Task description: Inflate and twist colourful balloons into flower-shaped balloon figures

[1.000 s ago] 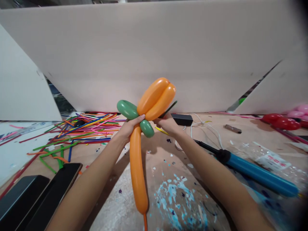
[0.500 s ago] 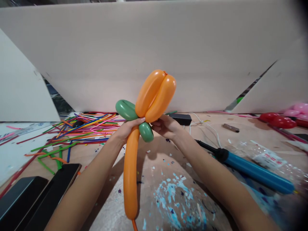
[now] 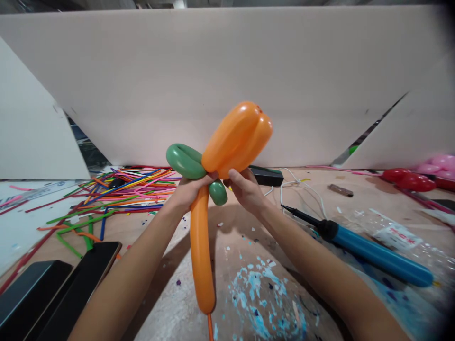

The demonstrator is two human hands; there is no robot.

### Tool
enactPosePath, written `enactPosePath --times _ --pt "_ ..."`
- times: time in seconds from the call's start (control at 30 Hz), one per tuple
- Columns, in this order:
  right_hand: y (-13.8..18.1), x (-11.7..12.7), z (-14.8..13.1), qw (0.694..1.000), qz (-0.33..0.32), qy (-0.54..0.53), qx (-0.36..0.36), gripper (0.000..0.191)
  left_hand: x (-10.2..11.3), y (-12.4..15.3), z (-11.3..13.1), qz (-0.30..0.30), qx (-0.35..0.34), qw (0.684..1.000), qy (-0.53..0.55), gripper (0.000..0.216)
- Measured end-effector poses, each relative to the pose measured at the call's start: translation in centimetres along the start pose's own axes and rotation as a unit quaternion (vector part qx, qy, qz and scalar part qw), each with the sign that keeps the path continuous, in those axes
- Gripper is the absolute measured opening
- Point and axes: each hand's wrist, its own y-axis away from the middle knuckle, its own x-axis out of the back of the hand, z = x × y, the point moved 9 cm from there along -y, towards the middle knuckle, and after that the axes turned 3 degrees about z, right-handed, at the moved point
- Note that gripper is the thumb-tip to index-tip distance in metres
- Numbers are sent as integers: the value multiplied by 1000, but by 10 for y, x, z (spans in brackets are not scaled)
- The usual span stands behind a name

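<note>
A twisted balloon flower is held up above the table, its orange bulb tilted to the right. Green looped balloon leaves stick out at its middle, the larger one to the left. Below hangs a long orange balloon stem with a thin uninflated tail. My left hand is closed around the joint where bulb, leaves and stem meet. At the bulb's lower right side, my right hand pinches the orange balloon with thumb and fingers; some fingertips are hidden behind it.
Many loose uninflated balloons lie at the back left. A blue hand pump and a clear plastic bag lie right. Black boxes stand front left. Red balloons are far right. A white panel rises behind.
The bulb has tipped further right and turned slightly. The stem's lower end has swung right. My right hand's thumb now shows against the bulb's base.
</note>
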Motion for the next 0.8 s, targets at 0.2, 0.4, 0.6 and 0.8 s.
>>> enactPosePath --times 0.2,0.4,0.6,0.8 --pt "4 -1 -4 991 84 -103 -1 18 -3 6 4 52 -71 994 -69 32" --pt "5 6 -10 986 129 -102 -1 18 -3 5 -1 65 -88 993 -48 33" --pt "6 10 -12 983 152 -102 29 24 -6 4 -5 56 -94 992 -68 30" --pt "-3 11 -8 990 103 -94 28 16 -8 4 -10 64 -68 994 -54 31"
